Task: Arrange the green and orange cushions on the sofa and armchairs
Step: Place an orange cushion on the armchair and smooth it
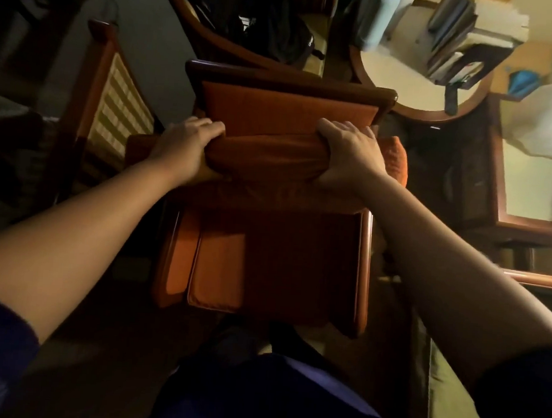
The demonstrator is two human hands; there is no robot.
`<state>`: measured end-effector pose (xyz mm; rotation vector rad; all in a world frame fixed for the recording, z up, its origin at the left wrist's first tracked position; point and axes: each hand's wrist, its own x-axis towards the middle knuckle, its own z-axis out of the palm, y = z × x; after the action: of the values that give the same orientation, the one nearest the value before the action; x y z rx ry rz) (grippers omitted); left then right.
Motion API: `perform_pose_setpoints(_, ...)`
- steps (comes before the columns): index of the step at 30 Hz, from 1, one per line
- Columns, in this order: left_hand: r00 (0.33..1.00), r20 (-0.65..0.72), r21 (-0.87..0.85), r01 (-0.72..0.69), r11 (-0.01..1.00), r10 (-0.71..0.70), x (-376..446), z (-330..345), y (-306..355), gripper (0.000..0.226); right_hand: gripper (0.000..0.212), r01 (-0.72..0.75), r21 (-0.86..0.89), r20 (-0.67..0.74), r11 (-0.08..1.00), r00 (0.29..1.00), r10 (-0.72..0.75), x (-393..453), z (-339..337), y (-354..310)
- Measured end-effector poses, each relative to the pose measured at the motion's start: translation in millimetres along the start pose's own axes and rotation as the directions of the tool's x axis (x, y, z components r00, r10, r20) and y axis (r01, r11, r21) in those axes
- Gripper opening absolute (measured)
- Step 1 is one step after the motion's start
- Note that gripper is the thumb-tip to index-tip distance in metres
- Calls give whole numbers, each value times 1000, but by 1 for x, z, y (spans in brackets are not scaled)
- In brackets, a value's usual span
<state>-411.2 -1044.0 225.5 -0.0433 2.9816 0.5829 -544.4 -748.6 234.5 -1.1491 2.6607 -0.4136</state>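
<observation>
Head view shows left hand (188,148) and right hand (349,156) each clenching an end of the orange cushion (265,158), which looks soft, light, best gripped by its edges.

Single head-worn view, wide-angle, looking steeply down (close over both forearms) onto an armchair (266,247)

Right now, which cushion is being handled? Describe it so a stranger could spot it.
Find the wooden armchair at centre. The orange cushion lies across it, above the seat and below the flat back pad. Unlike those, it is bunched, gripped at each end by the left hand and right hand.
</observation>
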Motion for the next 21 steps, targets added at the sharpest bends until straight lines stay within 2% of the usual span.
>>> perform_pose_setpoints(3, 998, 38, 38, -45, 998, 44, 50, 16, -15, 50, 70, -76, 14, 3, 997, 997, 76, 26, 21, 26)
perform_pose_setpoints(5, 997, 47, 99, -71, 992, 67, 81, 30, -28, 47, 70, -107, 2, 0, 994, 994, 107, 43, 39, 43)
perform_pose_setpoints(11, 997, 44, 176, -75, 982, 68, 157, 65, -54, 55, 76, -191, -51, 1, 980, 982, 191, 97, 73, 92)
perform_pose_setpoints(16, 998, 65, 196, 10, 981, -23, 196, 103, -74, 70, 85, -265, -48, -2, 963, 964, 265, 129, 107, 124)
perform_pose_setpoints(19, 1000, 22, 228, -26, 973, 22, 206, 124, -94, 82, 104, -304, -112, -55, 946, 952, 300, 137, 133, 131)
perform_pose_setpoints(21, 997, -28, 262, -69, 963, 79, 207, 130, -105, 89, 107, -288, -174, -85, 942, 957, 277, 137, 146, 134)
